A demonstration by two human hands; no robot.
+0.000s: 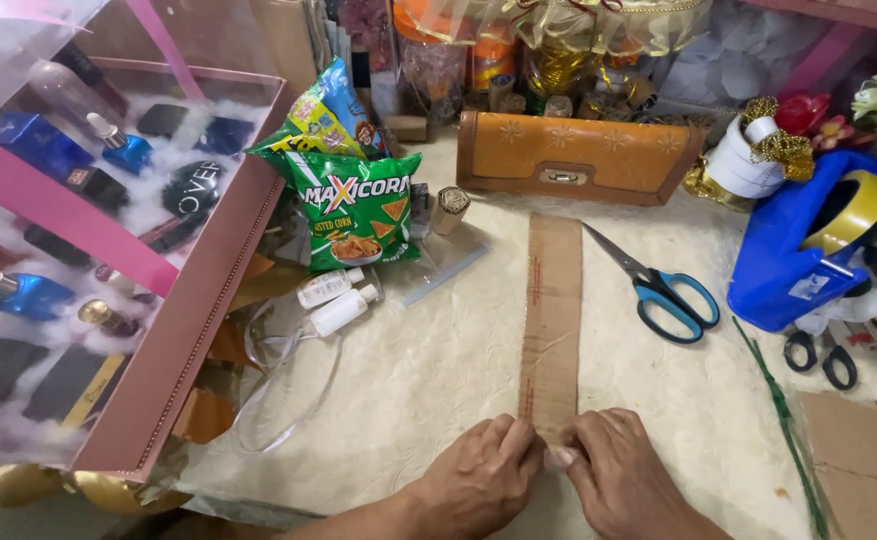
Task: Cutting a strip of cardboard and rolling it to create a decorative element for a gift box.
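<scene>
- Two bare hands: the left hand [480,478] and the right hand [613,474].
- One long brown cardboard strip [551,320].
- Two pairs of scissors: one blue-handled pair of scissors [660,288], one small black-handled pair of scissors [820,356].
- Two snack bags: one green corn-chip bag [356,212], one blue and yellow bag [324,112] behind it.
- Two small white plastic bottles [336,300].
- One orange-brown rectangular clutch purse with a metal clasp [576,155].
- One blue tape dispenser [796,250], carrying one roll of yellow tape [863,208].
- One pink gift box with a clear window [183,330].
- One thin green wire stem [784,425].
</scene>
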